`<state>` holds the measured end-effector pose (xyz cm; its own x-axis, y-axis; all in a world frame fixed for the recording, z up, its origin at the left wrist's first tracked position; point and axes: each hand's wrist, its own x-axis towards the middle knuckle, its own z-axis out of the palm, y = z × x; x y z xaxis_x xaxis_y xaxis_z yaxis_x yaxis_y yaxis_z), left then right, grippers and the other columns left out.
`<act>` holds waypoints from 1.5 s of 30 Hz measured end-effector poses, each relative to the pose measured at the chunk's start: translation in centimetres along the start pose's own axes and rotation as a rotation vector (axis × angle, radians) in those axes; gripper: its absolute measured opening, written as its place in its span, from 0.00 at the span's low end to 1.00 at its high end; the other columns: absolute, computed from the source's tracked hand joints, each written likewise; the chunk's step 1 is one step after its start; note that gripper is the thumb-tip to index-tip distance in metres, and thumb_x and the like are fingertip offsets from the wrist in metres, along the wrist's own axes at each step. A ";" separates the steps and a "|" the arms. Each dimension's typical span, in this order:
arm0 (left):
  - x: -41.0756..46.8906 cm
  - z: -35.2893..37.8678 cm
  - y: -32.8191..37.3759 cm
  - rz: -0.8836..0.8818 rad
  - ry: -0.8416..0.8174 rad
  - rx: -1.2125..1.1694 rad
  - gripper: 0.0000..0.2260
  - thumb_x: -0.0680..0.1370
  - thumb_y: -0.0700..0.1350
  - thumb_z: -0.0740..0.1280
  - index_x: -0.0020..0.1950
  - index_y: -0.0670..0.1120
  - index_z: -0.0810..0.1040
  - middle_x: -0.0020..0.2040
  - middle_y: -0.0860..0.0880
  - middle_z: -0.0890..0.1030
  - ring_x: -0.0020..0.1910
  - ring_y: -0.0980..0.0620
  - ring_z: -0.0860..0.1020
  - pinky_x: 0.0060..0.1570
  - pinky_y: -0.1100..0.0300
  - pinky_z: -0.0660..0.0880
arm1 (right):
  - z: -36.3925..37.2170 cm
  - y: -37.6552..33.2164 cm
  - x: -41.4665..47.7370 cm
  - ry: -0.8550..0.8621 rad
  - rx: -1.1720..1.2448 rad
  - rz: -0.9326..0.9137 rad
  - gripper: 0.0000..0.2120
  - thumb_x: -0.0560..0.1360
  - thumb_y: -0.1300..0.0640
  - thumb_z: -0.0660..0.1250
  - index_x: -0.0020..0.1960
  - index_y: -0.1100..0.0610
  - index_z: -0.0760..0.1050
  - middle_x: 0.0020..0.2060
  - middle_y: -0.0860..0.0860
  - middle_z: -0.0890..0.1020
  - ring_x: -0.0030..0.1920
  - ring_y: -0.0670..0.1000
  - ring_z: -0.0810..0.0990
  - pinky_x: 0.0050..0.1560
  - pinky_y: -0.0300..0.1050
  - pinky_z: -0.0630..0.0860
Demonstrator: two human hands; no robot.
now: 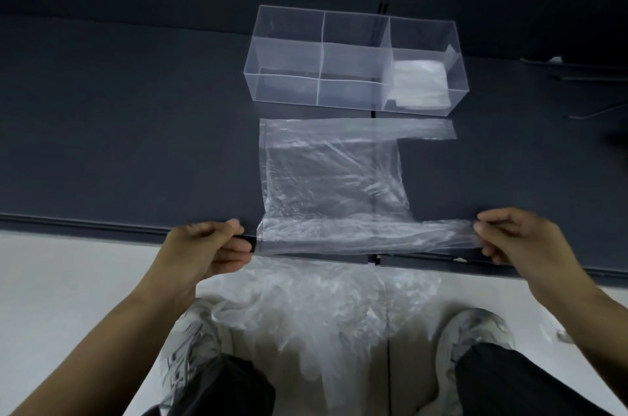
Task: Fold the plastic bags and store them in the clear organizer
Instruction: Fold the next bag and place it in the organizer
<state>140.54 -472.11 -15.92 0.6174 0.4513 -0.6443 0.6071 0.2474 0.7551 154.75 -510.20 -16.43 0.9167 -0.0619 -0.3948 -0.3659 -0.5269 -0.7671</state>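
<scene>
The left hand [210, 245] is curled, thumb on top, and pinches the near left corner of a clear plastic bag [333, 177]. The right hand [516, 235] is likewise curled and pinches the end of the bag's near handle strip between thumb and fingertips. Both forearms reach forward with the palms turned inward, and the near edge is pulled taut between the hands at the table [119, 126] edge. The rest of the bag lies flat on the dark table beyond the hands. Farther out stands the clear organizer [289, 52], with a folded bag [419, 82] in its compartment on the right hand's side. Below the hands lies a heap of loose bags [323, 313].
</scene>
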 end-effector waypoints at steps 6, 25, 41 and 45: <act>0.2 2.8 1.4 -0.036 -0.077 0.133 0.14 0.74 0.52 0.72 0.41 0.41 0.81 0.27 0.45 0.80 0.23 0.50 0.78 0.21 0.65 0.71 | 0.0 -0.3 -0.4 0.023 -0.100 -0.043 0.05 0.77 0.64 0.66 0.47 0.57 0.78 0.29 0.53 0.81 0.24 0.43 0.76 0.24 0.34 0.74; 0.7 2.5 1.0 0.873 0.382 0.894 0.09 0.79 0.36 0.63 0.58 0.40 0.78 0.51 0.41 0.79 0.49 0.41 0.78 0.47 0.53 0.73 | 12.6 -10.1 -4.4 -0.174 -0.525 -0.843 0.20 0.79 0.60 0.59 0.70 0.62 0.69 0.72 0.58 0.67 0.72 0.57 0.63 0.74 0.46 0.55; 5.2 3.5 1.0 0.762 0.165 1.377 0.39 0.75 0.69 0.33 0.79 0.47 0.48 0.80 0.49 0.47 0.78 0.50 0.42 0.74 0.51 0.36 | 12.0 -5.0 -0.4 -0.021 -1.011 -0.581 0.42 0.73 0.33 0.34 0.78 0.58 0.43 0.78 0.54 0.45 0.78 0.52 0.42 0.75 0.48 0.35; 6.7 5.4 3.1 0.846 0.111 1.382 0.38 0.75 0.65 0.36 0.79 0.44 0.46 0.80 0.47 0.45 0.78 0.51 0.42 0.75 0.52 0.37 | 15.4 -9.3 0.8 -0.127 -0.903 -0.787 0.34 0.80 0.39 0.44 0.78 0.58 0.44 0.78 0.53 0.45 0.78 0.51 0.41 0.76 0.49 0.36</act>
<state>149.23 -472.92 -18.51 0.9903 0.1222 -0.0666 0.1311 -0.9797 0.1519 156.42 -492.27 -17.45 0.7974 0.6001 -0.0637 0.5773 -0.7893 -0.2092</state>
